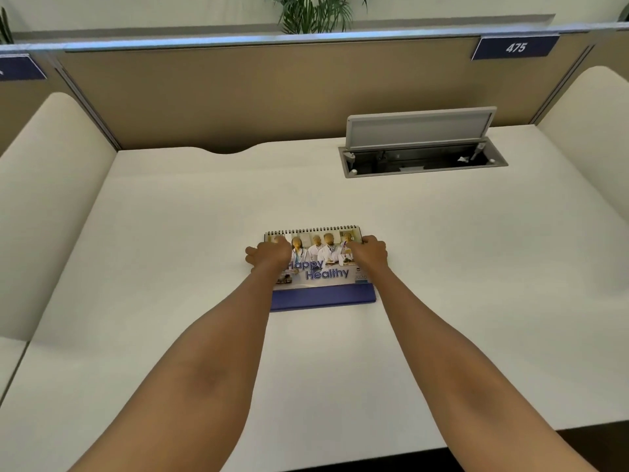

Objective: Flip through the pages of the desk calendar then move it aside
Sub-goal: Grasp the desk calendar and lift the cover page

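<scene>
A spiral-bound desk calendar (320, 270) stands in the middle of the white desk (442, 267), its cover showing people in white coats and the words "Happy Healthy", with a blue base strip along the front. My left hand (269, 255) grips its upper left corner, fingers curled over the cover. On the upper right corner rests my right hand (369, 252), fingers closed on the edge near the spiral binding. Both hands hide parts of the cover.
An open cable box (422, 158) with a raised grey lid is set into the desk at the back right. A tan partition (238, 97) with a "475" sign (515, 47) runs along the back. Cream side panels flank the desk.
</scene>
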A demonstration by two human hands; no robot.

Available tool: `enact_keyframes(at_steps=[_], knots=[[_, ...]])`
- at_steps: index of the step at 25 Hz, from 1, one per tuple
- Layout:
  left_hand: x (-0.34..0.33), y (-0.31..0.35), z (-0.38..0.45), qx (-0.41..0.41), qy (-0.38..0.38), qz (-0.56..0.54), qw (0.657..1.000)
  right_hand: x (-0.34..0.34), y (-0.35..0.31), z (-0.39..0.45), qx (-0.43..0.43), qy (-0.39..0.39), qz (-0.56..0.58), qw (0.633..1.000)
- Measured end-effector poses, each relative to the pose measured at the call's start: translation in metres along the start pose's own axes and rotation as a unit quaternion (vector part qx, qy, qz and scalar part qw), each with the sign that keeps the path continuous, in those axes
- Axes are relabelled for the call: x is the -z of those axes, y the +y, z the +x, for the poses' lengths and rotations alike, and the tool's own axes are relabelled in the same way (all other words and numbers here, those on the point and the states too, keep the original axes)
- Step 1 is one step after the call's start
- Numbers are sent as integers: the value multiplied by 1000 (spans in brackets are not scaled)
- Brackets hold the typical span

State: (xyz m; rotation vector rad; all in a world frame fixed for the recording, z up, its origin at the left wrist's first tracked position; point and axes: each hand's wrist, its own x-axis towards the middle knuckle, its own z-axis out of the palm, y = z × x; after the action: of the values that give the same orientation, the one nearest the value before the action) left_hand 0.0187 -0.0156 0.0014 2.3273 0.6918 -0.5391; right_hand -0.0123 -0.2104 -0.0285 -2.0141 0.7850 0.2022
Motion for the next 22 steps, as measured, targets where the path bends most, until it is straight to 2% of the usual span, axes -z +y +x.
enact_keyframes(at_steps=[4,7,14,22], knots=[[12,5,3,49,-19,-80,995,8,-1,-4,-3,-1,76,997],[17,9,8,65,-7,-184,981,14,-8,-5,27,18,112,993],[41,36,7,-9,78,-322,944,22,-51,-11,93,80,242,962],[52,43,-6,-55,74,-464,881,20,-63,-26,162,222,329,903]])
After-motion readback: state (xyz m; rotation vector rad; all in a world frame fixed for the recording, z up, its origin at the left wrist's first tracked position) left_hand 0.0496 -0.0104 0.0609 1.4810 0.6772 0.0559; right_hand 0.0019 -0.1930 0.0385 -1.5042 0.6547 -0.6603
